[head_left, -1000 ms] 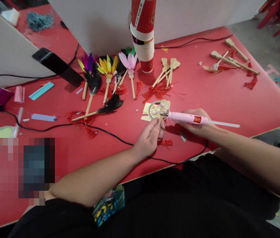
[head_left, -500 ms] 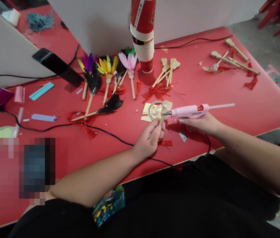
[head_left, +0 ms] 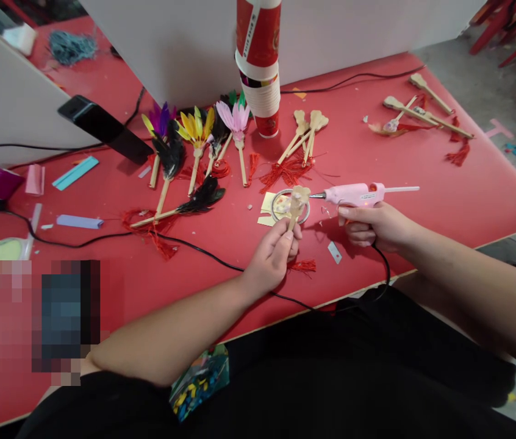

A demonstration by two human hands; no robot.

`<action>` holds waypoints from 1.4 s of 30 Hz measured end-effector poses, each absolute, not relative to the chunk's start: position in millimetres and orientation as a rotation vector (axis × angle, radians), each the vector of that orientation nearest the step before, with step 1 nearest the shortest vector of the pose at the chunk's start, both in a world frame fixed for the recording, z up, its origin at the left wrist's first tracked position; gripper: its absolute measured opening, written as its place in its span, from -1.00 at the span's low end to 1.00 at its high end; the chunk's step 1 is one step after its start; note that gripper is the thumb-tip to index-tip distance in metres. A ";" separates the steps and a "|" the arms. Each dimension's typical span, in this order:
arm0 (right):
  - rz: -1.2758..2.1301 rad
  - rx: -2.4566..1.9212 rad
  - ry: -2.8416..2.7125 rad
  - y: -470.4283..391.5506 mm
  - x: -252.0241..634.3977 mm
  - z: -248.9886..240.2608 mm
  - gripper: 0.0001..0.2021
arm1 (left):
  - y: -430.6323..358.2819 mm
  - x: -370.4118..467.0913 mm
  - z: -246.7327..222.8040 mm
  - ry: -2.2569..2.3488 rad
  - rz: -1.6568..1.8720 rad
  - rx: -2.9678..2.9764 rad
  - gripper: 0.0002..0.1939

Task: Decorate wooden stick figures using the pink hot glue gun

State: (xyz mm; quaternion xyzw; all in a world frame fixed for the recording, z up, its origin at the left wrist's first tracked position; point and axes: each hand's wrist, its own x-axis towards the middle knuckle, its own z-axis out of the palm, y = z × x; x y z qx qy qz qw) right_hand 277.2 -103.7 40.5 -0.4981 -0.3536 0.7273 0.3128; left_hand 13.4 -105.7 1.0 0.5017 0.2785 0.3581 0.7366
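My left hand (head_left: 272,256) grips the handle of a small wooden stick with a shaped head (head_left: 299,196), a red tassel (head_left: 304,266) lying just below. My right hand (head_left: 377,225) is wrapped round the grip of a pink glue gun (head_left: 354,195), whose metal nozzle points left, a short gap from the wooden head. A clear glue stick (head_left: 404,189) juts from the gun's back. Beneath the wooden head lie a roll of tape (head_left: 277,215) and pale yellow paper (head_left: 265,219) on the red table (head_left: 221,244).
Feathered sticks (head_left: 196,134) lie left of stacked paper cups (head_left: 260,97). Plain wooden sticks (head_left: 315,122) with red tassels are behind my hands, others (head_left: 427,116) at the far right. A black phone (head_left: 105,129) leans at the left. A black cable (head_left: 203,247) crosses the table.
The glue gun's nozzle has pulled back to the right, away from the wooden head, and my right hand's fingers now show round the grip. The view has shifted slightly.
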 end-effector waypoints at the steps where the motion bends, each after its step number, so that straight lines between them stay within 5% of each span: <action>1: 1.906 -1.319 -0.944 -103.5 278.2 40.6 -0.53 | -105.6 13.4 1.4 0.613 0.781 1.104 -0.70; 14: 1.405 -1.542 -1.422 -106.2 272.5 45.6 -0.71 | -104.2 14.3 3.1 0.649 0.738 1.086 -0.65; 22: 1.220 -1.546 -1.425 -111.2 284.3 44.3 -0.52 | -104.8 14.6 5.9 0.620 0.741 1.095 -0.63; 30: 1.157 -1.748 -1.414 -109.0 271.7 44.1 -0.62 | -105.3 14.8 5.5 0.679 0.733 1.150 -0.60; 42: 1.156 -1.659 -1.401 -109.1 281.3 45.5 -0.51 | -105.5 13.9 6.1 0.704 0.703 1.245 -0.54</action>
